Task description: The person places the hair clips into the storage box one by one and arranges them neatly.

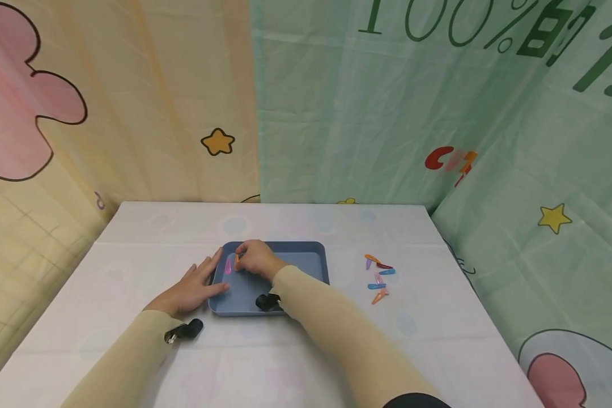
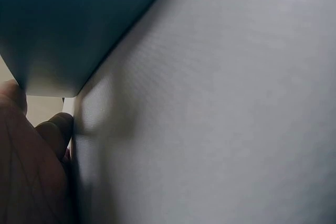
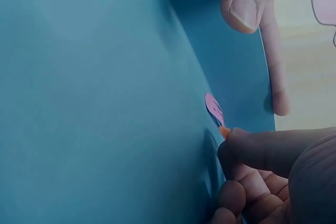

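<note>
A blue-grey tray [image 1: 285, 294] lies on the table. Inside it, near the left wall, is a pink snap hair clip [image 1: 228, 266]. My right hand [image 1: 257, 258] pinches an orange hair clip [image 1: 237, 259] between thumb and forefinger, just right of the pink one; in the right wrist view only the tip of the orange clip [image 3: 224, 131] shows past the fingertips. My left hand [image 1: 191, 290] rests against the tray's left edge, fingers straight along the outside and thumb over the rim. The left wrist view shows part of that hand [image 2: 29, 166] beside the tray's underside.
Right of the tray, several hair clips lie in a loose group on the white-covered table [image 1: 438, 340], among them a blue clip [image 1: 376, 286], an orange clip [image 1: 379, 297] and a dark red clip [image 1: 384, 266]. Printed curtains hang behind the table and at its sides.
</note>
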